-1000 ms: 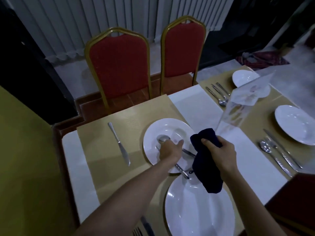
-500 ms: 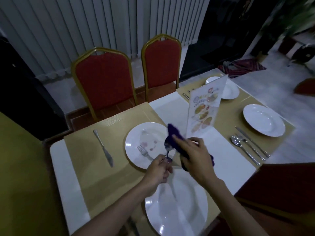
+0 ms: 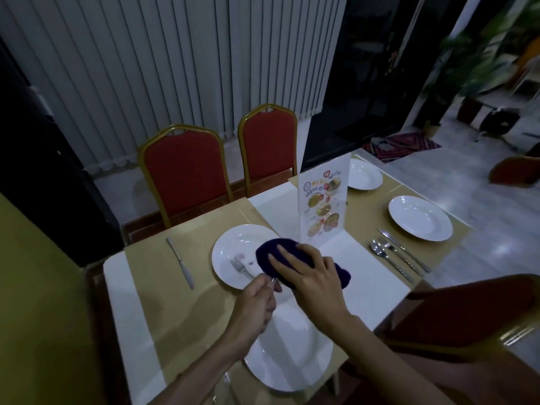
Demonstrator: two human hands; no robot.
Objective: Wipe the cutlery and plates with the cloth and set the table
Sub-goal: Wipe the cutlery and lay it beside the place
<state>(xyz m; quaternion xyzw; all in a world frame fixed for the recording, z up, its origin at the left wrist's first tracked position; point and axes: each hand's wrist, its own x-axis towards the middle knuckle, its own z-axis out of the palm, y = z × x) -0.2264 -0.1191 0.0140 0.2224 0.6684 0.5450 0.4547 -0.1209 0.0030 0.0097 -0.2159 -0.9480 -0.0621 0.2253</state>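
Though blurred, "MENU" card (image 3: 323,206) beyond cloth (image 3: 270,252)

Plate (image 3: 233,252) and near plate (image 3: 292,361) white, glazed, glossy with highlights; cloth (image 3: 268,252) dark blue, soft matt fabric; fork (image 3: 239,266), knife (image 3: 180,263), spoon (image 3: 378,252) polished metal; thin handle (image 3: 273,283) pinched in left hand (image 3: 257,305) shiny metal too; placemat (image 3: 163,302) tan, matt; bench (image 3: 122,302) top white, smooth; chair (image 3: 184,173) red matt upholstery, gold-finish frame; menu card (image 3: 323,200) glossy print.
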